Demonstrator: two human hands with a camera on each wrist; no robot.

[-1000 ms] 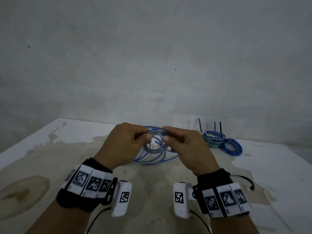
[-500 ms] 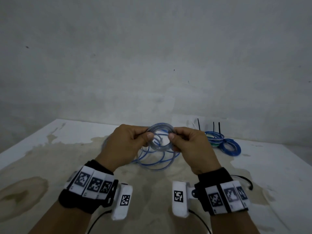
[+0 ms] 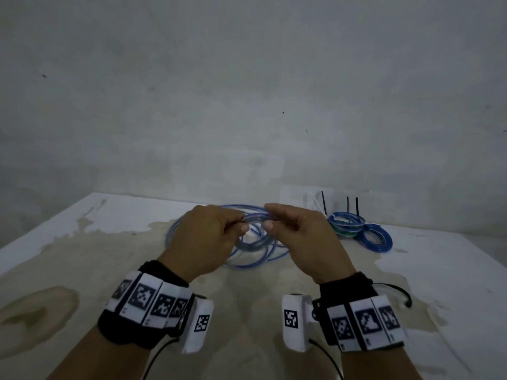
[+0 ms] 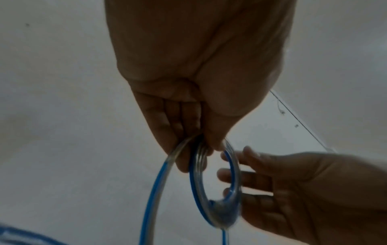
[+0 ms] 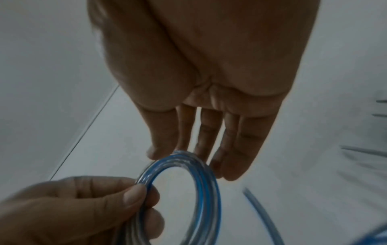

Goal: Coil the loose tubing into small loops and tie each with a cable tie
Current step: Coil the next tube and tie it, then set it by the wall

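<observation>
A small coil of clear tubing with a blue stripe (image 3: 256,242) (image 4: 193,182) (image 5: 209,182) hangs above the table between my hands. My left hand (image 3: 242,224) (image 4: 199,145) pinches several turns of it between thumb and fingers; it shows again in the right wrist view (image 5: 134,195). My right hand (image 3: 270,216) (image 5: 182,155) has straight fingers that lie against the coil's other side without curling round it. From the coil the tubing trails down to a loose pile (image 3: 247,263) on the table.
Tied coils (image 3: 347,224) (image 3: 376,239) lie at the back right, with black cable-tie tails (image 3: 323,204) sticking up. The white, stained table (image 3: 82,270) meets a grey wall behind. Its right edge runs close by the tied coils.
My right hand has let go of its pinch on the coil and straightened its fingers. The left hand keeps its hold, and the coil now lies flatter between the hands.
</observation>
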